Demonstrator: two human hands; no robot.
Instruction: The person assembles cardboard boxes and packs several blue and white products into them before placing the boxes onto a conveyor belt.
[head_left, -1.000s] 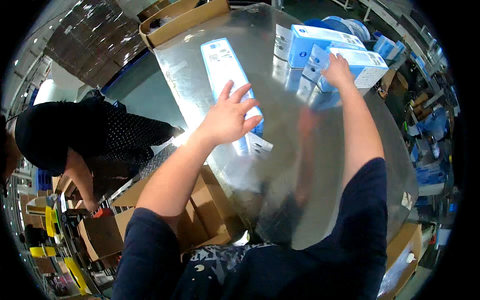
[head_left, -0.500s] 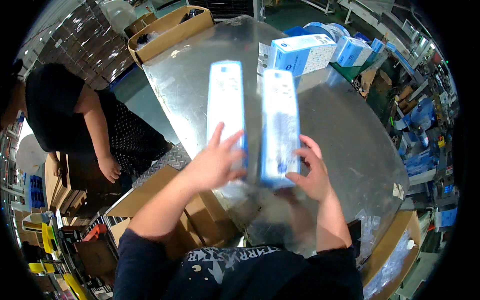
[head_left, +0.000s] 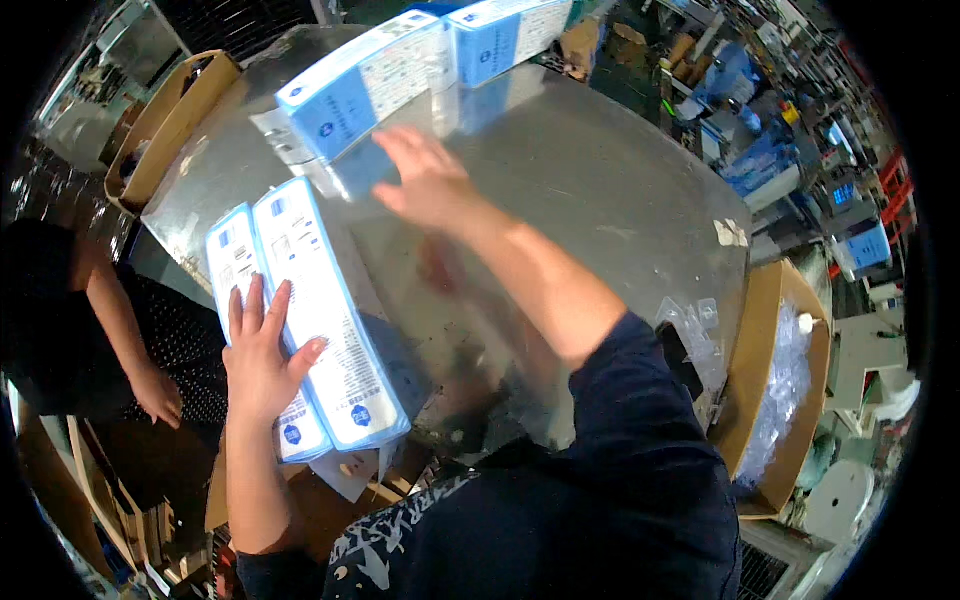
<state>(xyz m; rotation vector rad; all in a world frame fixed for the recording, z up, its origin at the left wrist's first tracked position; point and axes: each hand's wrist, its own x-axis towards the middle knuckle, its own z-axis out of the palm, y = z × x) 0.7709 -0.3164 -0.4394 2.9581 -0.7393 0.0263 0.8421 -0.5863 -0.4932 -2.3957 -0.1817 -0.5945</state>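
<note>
Two long white-and-blue cartons lie side by side at the table's left edge: the narrower-looking left carton (head_left: 233, 262) touches the right carton (head_left: 340, 345). My left hand (head_left: 262, 355) rests on their tops, fingers spread and stretched out. Empty and open, my right hand (head_left: 428, 182) reaches over the table with its fingers stretched toward a blue-and-white carton (head_left: 370, 85) at the far side. It appears apart from that carton. Another blue-and-white carton (head_left: 508, 42) stands just right of it.
Both far cartons stand on the grey metal table (head_left: 600, 210). An open cardboard box (head_left: 185, 115) is at the far left; another box (head_left: 765, 400) full of clear plastic pieces stands at the right. A co-worker's hand (head_left: 157, 395) hangs at the left. Clear plastic parts (head_left: 695, 330) lie near the right edge.
The two cartons, apart before, now lie together farther left. My right hand has let go of its carton and moved toward the far cartons. The view has turned to the right.
</note>
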